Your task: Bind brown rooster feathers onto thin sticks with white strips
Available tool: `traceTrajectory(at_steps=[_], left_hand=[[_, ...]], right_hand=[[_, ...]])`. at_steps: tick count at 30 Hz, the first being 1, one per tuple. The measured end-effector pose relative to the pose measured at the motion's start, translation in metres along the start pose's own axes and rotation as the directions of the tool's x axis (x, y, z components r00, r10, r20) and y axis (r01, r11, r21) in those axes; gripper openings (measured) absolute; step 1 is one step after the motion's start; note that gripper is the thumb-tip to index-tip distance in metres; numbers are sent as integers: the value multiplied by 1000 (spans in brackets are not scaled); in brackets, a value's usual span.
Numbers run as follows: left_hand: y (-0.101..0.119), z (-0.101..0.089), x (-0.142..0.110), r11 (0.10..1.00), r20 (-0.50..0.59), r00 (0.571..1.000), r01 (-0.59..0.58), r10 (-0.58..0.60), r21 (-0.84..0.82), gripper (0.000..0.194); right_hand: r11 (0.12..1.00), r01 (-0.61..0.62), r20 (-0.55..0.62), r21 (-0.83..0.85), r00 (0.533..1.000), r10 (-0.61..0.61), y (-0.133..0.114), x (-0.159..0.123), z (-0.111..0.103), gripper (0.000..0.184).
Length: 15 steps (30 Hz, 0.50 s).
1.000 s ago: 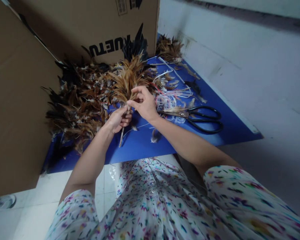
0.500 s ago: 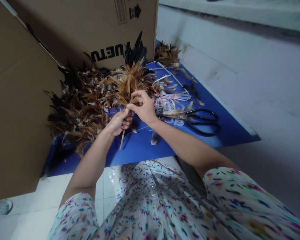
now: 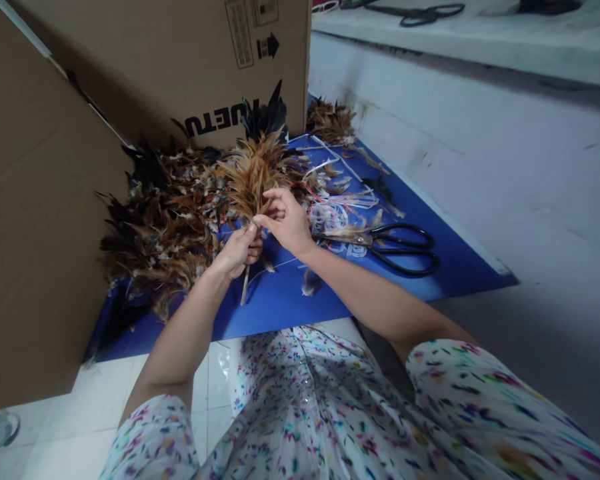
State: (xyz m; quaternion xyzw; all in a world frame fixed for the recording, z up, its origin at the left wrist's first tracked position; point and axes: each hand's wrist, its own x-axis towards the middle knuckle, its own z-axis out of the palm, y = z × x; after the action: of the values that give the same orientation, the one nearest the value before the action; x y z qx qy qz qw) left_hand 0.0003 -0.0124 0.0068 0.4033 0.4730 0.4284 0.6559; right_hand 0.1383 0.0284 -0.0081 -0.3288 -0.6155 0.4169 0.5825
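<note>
A bundle of brown and black feathers point(image 3: 253, 170) on a thin stick point(image 3: 245, 285) stands up from my hands, its stick pointing down toward me. My left hand point(image 3: 239, 252) is closed around the stick just below the feathers. At the bundle's base my right hand point(image 3: 287, 223) pinches with thumb and forefinger; whatever lies between those fingertips is too small to make out. Large black-handled scissors point(image 3: 405, 247) lie to the right of my right hand, their blades partly covered by loose feathers. A heap of brown and black feathers point(image 3: 165, 233) spreads to the left of my hands.
Tall cardboard boxes point(image 3: 35, 200) wall off the left and back of the blue tabletop point(image 3: 450, 270). White and red strips point(image 3: 333, 212) lie tangled beyond the scissors. Another feather bunch point(image 3: 330, 120) rests in the far corner. A wall ledge at right holds more scissors point(image 3: 433, 13).
The view has tilted up slightly, bringing the ledge's scissors into sight. Both hands keep nearly the same hold at the base of the feather bundle.
</note>
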Motion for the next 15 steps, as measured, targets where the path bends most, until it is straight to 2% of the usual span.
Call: traceTrajectory(at_steps=[4, 7, 10, 12, 15], left_hand=[[4, -4, 0, 999, -66, 997, -37, 37, 0, 41], [8, -5, -1, 996, -102, 991, -85, 87, 18, 38], [8, -3, -3, 991, -136, 982, -123, 128, 51, 35], [7, 1, -4, 988, -158, 977, -134, 145, 83, 36], [2, 8, -5, 982, -174, 975, -115, 140, 148, 36]], right_hand=[[999, -14, -95, 31, 995, 17, -4, 4, -5, 47], [1000, -30, -147, -2, 989, 29, -2, 6, -8, 31], [990, -81, 6, -118, 997, 83, 4, 5, -8, 39], [973, -118, 119, -200, 982, 144, 7, 4, -5, 47], [963, -201, 212, -179, 948, 237, 6, 2, -1, 48]])
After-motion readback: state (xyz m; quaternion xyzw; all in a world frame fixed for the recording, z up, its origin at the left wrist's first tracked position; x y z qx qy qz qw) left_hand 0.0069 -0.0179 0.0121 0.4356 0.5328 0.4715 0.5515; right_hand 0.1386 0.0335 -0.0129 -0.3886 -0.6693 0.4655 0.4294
